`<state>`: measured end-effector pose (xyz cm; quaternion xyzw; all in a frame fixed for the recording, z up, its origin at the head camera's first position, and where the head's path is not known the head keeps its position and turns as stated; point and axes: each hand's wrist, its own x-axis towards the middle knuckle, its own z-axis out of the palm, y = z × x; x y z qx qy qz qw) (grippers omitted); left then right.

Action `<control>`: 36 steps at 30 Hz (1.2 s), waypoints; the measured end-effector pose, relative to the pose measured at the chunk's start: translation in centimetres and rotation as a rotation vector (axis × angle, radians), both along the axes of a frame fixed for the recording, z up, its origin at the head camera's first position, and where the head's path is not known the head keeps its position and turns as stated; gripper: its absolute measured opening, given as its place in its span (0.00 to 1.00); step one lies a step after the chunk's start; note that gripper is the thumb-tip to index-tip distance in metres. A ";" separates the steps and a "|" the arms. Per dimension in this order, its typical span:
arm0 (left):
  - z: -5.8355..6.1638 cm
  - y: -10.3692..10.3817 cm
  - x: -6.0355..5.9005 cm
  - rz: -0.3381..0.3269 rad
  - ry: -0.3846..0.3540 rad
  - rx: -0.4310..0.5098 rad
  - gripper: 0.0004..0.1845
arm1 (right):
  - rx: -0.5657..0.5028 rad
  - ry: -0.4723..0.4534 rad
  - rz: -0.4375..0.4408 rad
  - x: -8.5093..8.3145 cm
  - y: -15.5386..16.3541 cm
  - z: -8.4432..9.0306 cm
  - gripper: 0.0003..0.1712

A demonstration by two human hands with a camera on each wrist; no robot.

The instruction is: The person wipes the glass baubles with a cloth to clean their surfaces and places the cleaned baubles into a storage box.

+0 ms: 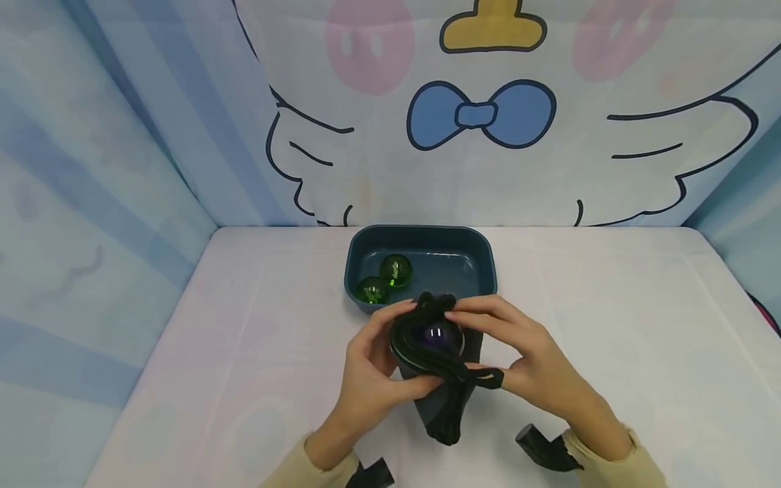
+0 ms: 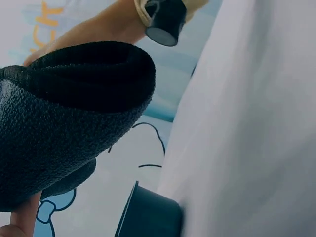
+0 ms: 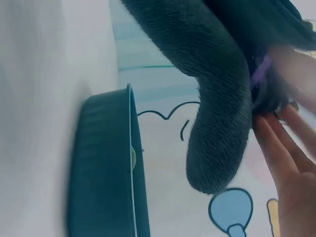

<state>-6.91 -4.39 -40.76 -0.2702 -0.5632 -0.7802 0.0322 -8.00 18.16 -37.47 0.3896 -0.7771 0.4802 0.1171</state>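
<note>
A dark grey drawstring pouch (image 1: 441, 407) is held up over the white table, just in front of a dark teal tray (image 1: 482, 271). Its mouth is pulled open and a purple ball (image 1: 436, 335) shows inside. My left hand (image 1: 373, 359) grips the left side of the mouth, thumb underneath. My right hand (image 1: 518, 352) pinches the right side and the black cord (image 1: 488, 377). The left wrist view shows the pouch (image 2: 59, 123) from below; the right wrist view shows the pouch (image 3: 207, 98) beside my fingers (image 3: 286, 163).
Two green glassy balls (image 1: 395, 269) (image 1: 372, 290) lie in the left end of the tray. White cloth covers the table (image 1: 610, 325). Printed curtain walls close in the back and both sides. Black camera mounts sit on both wrists.
</note>
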 end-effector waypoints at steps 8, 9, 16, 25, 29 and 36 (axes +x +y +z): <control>0.2 -0.1 0.1 -0.017 -0.014 0.026 0.38 | 0.021 0.140 -0.026 0.2 -0.7 0.0 0.23; 0.3 -0.1 0.1 -0.018 -0.015 0.021 0.38 | 0.020 0.122 -0.036 0.2 -0.7 0.0 0.24; 0.4 -0.1 0.3 -0.001 0.002 -0.018 0.38 | -0.006 -0.083 -0.052 0.5 -0.7 -0.2 0.26; 0.3 -0.2 0.2 0.023 -0.004 0.007 0.37 | -0.042 -0.087 -0.062 0.7 -0.7 0.2 0.28; 0.3 -0.1 0.2 0.018 -0.014 0.018 0.37 | -0.052 0.056 -0.003 0.6 -0.7 0.4 0.24; 0.4 -0.3 0.2 0.015 -0.061 0.040 0.38 | -0.051 0.231 0.041 0.3 -1.5 0.3 0.21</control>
